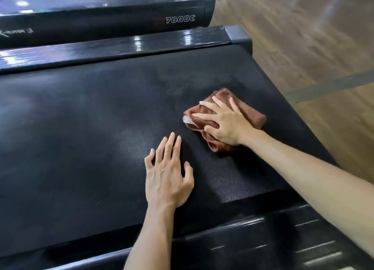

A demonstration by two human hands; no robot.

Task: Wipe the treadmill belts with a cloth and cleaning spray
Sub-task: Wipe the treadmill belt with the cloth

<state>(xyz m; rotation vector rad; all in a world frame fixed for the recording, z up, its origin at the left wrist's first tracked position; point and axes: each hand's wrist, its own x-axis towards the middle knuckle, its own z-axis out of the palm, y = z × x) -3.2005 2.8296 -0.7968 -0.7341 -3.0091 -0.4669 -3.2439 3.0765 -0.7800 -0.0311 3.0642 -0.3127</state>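
Treadmill belt [81, 148] is lying flat across most of the view; black, fine diagonal-weave texture, showing dull grey smears and lighter hazy patches toward centre and far side; a darker blotchy area is sitting just beyond the cloth. Brown cloth [253, 113] is resting bunched on the belt nr its right end, w/ a small white tag or edge sticking out at its left side. Right hand [226, 124] is pressing down on the cloth, palm on top, fingers spread and straight, not curled round it; cloth is showing on both sides of the hand. Left hand [168, 176] is lying flat on the bare belt, fingers extended and relaxed, holding nothing, near the cloth but apart from it. Glossy black side rail [121, 47] is running along the belt's far edge, catching ceiling-light reflections; grey end cap [236, 33] is closing its right end. Near rail [283, 239] is showing ribbed lines, also reflecting light. Second treadmill [101, 16] is standing beyond, parallel, marked "7000C" on its side. Wood-look floor [303, 36] is filling the right side, w/ a grey strip [327, 85] crossing it; spray bottle not seen in this view
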